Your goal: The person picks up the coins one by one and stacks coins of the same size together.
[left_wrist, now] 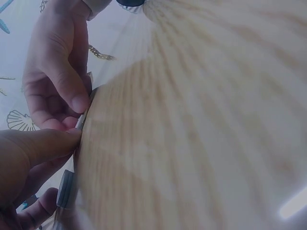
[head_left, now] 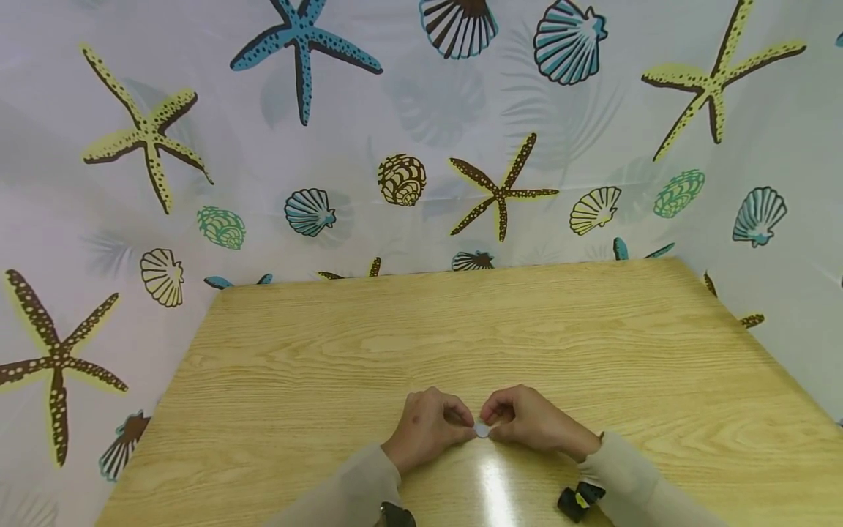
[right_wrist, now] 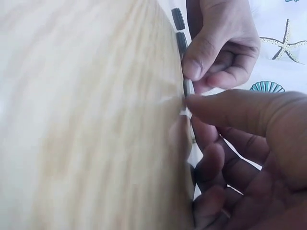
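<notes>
A small, round, pale grey disc (head_left: 482,430), about the size of a coin, is at the table between the fingertips of both hands. My left hand (head_left: 429,424) pinches its left edge with thumb and forefinger. On the opposite edge, the thumb and fingers of my right hand (head_left: 530,421) pinch it. Seen edge-on in the right wrist view, the disc (right_wrist: 187,87) shows as a thin strip between the two thumbs. A thicker grey round piece (left_wrist: 66,189) is close to my left hand's other fingers; the head view hides it behind that hand.
Dark grey flat pieces (right_wrist: 178,19) line the table edge-on past the left hand. Wood-grain table (head_left: 369,344) extends around both hands, with a glare streak in front. A patterned cloth (head_left: 408,110) hangs behind and beside it. Black devices (head_left: 571,505) are on the wrists.
</notes>
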`<move>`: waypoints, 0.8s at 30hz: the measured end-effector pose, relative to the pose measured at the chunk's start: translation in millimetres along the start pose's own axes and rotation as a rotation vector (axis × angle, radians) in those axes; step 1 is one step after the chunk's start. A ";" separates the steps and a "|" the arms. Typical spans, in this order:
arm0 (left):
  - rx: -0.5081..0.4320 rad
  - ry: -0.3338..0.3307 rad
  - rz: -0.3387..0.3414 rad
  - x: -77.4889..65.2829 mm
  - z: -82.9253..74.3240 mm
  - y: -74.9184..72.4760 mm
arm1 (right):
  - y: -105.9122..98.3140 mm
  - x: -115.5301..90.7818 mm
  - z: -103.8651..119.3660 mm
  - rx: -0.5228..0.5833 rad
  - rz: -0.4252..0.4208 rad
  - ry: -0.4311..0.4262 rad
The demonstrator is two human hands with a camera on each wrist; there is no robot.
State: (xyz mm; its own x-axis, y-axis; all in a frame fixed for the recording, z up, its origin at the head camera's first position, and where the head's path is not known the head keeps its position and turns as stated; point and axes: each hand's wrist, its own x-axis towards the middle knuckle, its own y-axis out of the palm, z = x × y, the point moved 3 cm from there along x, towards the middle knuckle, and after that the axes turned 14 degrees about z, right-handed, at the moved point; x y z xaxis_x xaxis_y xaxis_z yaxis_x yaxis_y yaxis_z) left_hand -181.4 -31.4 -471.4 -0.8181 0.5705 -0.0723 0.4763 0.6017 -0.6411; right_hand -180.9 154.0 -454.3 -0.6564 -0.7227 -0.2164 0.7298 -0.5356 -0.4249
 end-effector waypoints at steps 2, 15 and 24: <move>-0.007 0.008 0.001 0.1 0.0 0.1 | 1.5 1.0 -0.6 -0.016 0.002 -0.024; -0.026 0.016 0.022 -0.6 0.6 -1.7 | 3.6 3.8 0.5 -0.048 -0.031 -0.045; -0.036 0.003 0.024 -0.8 0.3 -0.7 | 4.1 4.1 -0.1 -0.045 -0.031 -0.035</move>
State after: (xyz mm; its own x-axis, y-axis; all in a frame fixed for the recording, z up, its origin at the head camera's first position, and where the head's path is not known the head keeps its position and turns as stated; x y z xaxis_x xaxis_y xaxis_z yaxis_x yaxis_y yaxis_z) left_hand -181.2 -32.5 -471.1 -0.8050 0.5871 -0.0849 0.5075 0.6075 -0.6111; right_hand -180.6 148.9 -457.0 -0.6709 -0.7213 -0.1720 0.6994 -0.5384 -0.4700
